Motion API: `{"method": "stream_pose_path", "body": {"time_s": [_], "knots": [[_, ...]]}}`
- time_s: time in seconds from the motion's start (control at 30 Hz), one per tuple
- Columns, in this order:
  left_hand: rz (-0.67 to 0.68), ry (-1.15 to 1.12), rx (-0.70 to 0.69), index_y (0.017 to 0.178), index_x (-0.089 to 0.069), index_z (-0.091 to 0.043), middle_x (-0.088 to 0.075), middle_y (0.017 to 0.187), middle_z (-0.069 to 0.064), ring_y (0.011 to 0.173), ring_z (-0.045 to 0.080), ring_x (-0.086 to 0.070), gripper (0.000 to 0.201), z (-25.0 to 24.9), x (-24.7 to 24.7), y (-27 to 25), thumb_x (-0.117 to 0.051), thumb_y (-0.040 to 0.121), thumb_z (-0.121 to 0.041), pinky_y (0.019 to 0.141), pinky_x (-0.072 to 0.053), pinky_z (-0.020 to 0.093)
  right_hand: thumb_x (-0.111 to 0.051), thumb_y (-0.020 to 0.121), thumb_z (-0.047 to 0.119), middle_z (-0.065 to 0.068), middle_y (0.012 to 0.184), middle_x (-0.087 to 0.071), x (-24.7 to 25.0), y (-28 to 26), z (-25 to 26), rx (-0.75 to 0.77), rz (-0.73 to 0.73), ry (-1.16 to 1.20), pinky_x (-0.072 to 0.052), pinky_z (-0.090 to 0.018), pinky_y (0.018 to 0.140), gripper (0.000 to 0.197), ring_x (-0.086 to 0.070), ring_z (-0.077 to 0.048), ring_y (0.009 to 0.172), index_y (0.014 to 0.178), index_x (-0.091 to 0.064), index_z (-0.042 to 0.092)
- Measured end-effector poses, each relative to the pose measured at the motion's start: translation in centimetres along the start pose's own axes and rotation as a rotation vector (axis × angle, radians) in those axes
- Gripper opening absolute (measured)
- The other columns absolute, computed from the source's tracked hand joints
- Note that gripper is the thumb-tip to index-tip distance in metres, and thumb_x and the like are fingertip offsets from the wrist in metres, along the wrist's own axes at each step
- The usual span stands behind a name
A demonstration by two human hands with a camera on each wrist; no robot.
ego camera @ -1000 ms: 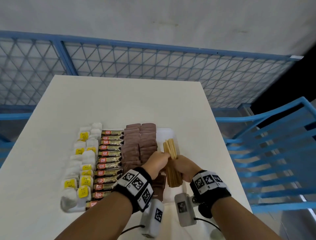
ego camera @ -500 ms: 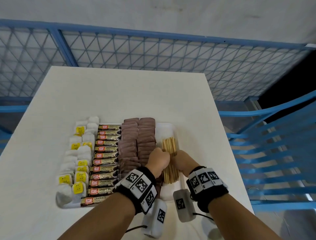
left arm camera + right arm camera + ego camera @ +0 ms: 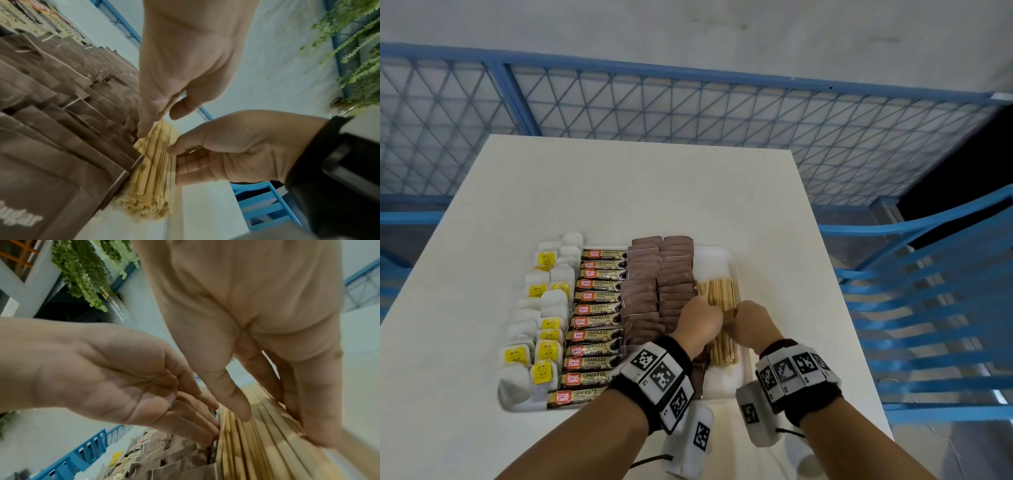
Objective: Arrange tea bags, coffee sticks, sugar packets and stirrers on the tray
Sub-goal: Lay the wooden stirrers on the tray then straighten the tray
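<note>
A white tray (image 3: 726,383) holds tea bags (image 3: 544,329) on its left, then coffee sticks (image 3: 595,322), then two columns of brown sugar packets (image 3: 657,284). Wooden stirrers (image 3: 719,298) lie flat in its right strip. My left hand (image 3: 698,322) has straight fingers (image 3: 144,128) against the bundle's left side, next to the sugar packets (image 3: 61,129). My right hand (image 3: 748,323) lays its fingers (image 3: 308,426) along the right side of the stirrers (image 3: 257,443), thumb over the top. Neither hand lifts the bundle.
The tray sits at the near right of a white table (image 3: 637,192). A blue slatted chair (image 3: 928,308) stands close on the right. A blue mesh fence (image 3: 654,113) runs behind the table's far edge.
The stirrers were gripped as a tilted bundle above the tray; now they lie flat and spread on it. Both hands have loosened and press the bundle's sides.
</note>
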State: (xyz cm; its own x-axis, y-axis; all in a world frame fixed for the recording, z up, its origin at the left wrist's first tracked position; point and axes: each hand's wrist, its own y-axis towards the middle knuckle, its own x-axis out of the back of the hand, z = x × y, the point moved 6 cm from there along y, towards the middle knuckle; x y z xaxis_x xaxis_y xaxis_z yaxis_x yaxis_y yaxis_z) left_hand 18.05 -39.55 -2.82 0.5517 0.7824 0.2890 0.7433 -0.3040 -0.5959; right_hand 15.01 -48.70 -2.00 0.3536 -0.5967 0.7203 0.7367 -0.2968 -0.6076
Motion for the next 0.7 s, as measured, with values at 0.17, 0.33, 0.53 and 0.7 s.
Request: {"method": "stream_pose_path", "body": {"time_s": [0.17, 0.33, 0.53, 0.7], "knots": [[0.02, 0.077, -0.077, 0.11, -0.055, -0.016, -0.052, 0.096, -0.007, 0.087, 0.012, -0.055, 0.028, -0.5, 0.4, -0.9, -0.033, 0.096, -0.005, 0.067, -0.042, 0.015, -0.042, 0.095, 0.015, -0.022, 0.113, -0.059, 0.6, -0.6, -0.3, 0.021, -0.091, 0.032, -0.041, -0.029, 0.081, 0.029, -0.056, -0.034, 0.107, 0.111, -0.057, -0.005], [-0.06, 0.186, -0.293, 0.126, -0.054, -0.017, -0.056, 0.127, -0.003, 0.095, 0.001, -0.051, 0.032, -0.8, 4.0, -3.6, -0.043, 0.096, -0.011, 0.076, -0.039, 0.005, -0.049, 0.094, 0.023, -0.014, 0.122, -0.049, 0.5, -1.9, -1.3, 0.105, -0.221, 0.084, -0.041, -0.03, 0.094, 0.038, -0.051, -0.026, 0.11, 0.127, -0.045, 0.004], [-0.442, 0.214, -0.472, 0.118, -0.059, -0.011, -0.061, 0.109, 0.002, 0.093, 0.014, -0.058, 0.032, 4.8, 14.0, -7.8, -0.06, 0.087, -0.002, 0.084, -0.051, 0.03, -0.054, 0.091, 0.027, -0.012, 0.134, -0.042, -1.7, -4.2, -2.9, 0.158, -0.203, 0.181, -0.031, -0.032, 0.104, 0.057, -0.039, -0.025, 0.125, 0.14, -0.03, 0.011], [-0.665, 0.283, -0.313, 0.128, -0.051, -0.007, -0.052, 0.121, 0.013, 0.115, 0.031, -0.05, 0.066, 12.7, 20.7, -11.9, -0.077, 0.075, -0.036, 0.097, -0.041, 0.041, -0.07, 0.075, 0.047, -0.007, 0.147, -0.03, -4.9, -5.8, -4.5, 0.233, -0.143, 0.213, -0.028, -0.039, 0.109, 0.095, -0.028, -0.026, 0.134, 0.147, -0.014, 0.018]]}}
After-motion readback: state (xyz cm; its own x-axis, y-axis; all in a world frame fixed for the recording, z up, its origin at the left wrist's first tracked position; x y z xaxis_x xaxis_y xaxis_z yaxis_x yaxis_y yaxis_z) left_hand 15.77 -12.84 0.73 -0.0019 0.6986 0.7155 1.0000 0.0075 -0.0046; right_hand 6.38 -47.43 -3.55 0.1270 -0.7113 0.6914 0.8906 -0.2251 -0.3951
